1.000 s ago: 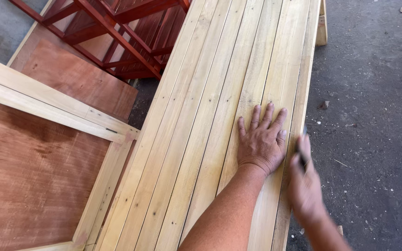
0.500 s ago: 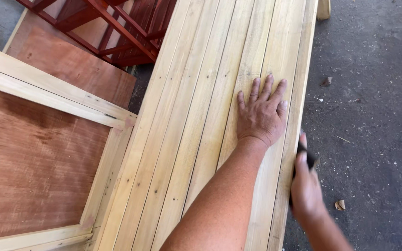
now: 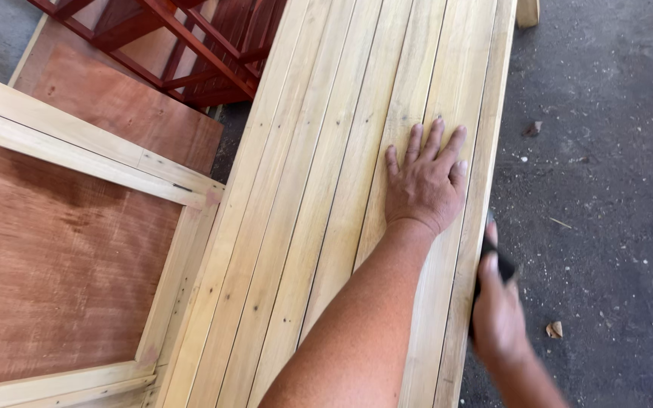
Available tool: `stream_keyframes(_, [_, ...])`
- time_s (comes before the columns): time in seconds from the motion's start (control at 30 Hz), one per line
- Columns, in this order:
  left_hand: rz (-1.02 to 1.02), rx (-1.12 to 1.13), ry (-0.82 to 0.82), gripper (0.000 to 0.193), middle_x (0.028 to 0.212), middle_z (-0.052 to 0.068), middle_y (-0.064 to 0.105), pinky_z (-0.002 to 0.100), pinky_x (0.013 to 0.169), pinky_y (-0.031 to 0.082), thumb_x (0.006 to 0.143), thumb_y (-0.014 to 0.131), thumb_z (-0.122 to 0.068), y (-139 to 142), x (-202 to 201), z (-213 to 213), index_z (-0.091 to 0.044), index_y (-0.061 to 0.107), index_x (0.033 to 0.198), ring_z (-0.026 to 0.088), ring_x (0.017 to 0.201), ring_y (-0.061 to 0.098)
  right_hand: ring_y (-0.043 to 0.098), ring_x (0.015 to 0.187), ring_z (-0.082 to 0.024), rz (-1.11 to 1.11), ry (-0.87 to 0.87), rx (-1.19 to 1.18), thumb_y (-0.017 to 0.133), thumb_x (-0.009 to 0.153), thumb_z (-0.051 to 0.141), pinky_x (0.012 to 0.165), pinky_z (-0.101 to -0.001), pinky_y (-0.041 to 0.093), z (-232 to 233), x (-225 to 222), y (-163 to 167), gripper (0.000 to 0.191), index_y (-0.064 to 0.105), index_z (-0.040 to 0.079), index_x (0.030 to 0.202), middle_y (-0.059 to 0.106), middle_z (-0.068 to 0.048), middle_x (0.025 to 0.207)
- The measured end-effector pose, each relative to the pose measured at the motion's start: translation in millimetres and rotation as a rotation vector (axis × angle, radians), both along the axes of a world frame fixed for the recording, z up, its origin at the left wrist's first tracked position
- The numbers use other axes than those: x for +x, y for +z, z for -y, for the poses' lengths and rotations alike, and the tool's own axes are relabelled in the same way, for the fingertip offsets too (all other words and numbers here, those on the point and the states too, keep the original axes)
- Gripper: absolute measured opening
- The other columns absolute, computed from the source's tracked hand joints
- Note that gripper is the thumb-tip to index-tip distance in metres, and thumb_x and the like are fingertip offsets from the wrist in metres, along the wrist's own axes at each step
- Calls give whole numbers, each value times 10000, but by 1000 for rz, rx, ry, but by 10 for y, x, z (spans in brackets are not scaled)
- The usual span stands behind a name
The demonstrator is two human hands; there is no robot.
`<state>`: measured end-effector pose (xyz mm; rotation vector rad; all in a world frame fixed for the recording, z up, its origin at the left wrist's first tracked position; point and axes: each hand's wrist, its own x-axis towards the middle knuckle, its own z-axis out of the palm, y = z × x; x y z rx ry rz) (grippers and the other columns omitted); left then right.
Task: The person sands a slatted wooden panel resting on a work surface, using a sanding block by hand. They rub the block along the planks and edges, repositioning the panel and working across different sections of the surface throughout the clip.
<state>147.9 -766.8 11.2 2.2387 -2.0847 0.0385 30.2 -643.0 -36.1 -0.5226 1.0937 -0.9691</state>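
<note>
Head view, looking down. Pale slatted wooden panel [image 3: 341, 211] of long narrow boards set side by side, lying flat and running from the top edge of view to the bottom; roughly nine or ten boards countable, nail dots along several. Carried on something hidden beneath; dark concrete floor [image 3: 606, 151] along its right edge.

Left hand [image 3: 426, 181] pressed flat, palm down, fingers spread wide, on the boards near the panel's right edge, holding nothing. Right hand [image 3: 496, 313] just off that right edge, over the floor, grip closed round a small dark object [image 3: 493, 261], mostly hidden by the fingers; kind not determinable, somewhat blurred.

Handling, judged: panel stiff, rigid, likely heavy for one person; surface dry, bare wood, not slippery, splinter risk along board edges. Best hold probably at the long side edges, one hand each side, not at single boards.

Count: one slatted panel; two hands; one dark object. To the left, one reddish-brown plywood sheet in a pale timber frame [image 3: 62, 257], touching or just beside the panel's left edge. Behind it, one red-painted wooden frame structure [image 3: 190, 45] at the top left. Small wood scrap [image 3: 554, 329] on the floor near the right hand; another bit of debris [image 3: 532, 129] further up.
</note>
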Motion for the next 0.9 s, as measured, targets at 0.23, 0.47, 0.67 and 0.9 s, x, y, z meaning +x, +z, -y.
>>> stream_keyframes(0.23, [7,7,18,548,1695,-51,213,522,1267,34,1036,270,-484,-18,1,-8,-398,302,1576,211,1576,137,373,1500,-345,-313,-18,-143,352,1034,298,1227,-428,214,-985,44,-116,658,316,44,1640,453,-266,1565])
stream_keyframes(0.47, [19,8,36,541,1697,-53,224,519,1277,38,1038,276,-475,-57,-1,-15,-407,316,1573,206,1577,150,319,1521,-272,-98,16,-5,312,991,354,1212,-377,234,-256,41,26,688,195,91,1616,328,-170,1650])
stream_keyframes(0.67, [-41,-41,-2,533,1703,-24,243,523,1273,51,1041,306,-441,-34,25,-39,-389,346,1570,225,1577,169,334,1511,-362,-556,5,-583,440,915,239,1211,-490,277,-674,18,-256,681,301,33,1549,362,-228,1600])
stream_keyframes(0.9, [-61,-20,-7,542,1685,-9,262,544,1260,43,1026,334,-437,9,40,-8,-354,369,1560,242,1568,181,240,1443,-520,-1166,247,-859,688,706,127,1102,-636,295,-440,-61,-436,818,490,144,1498,348,-209,1593])
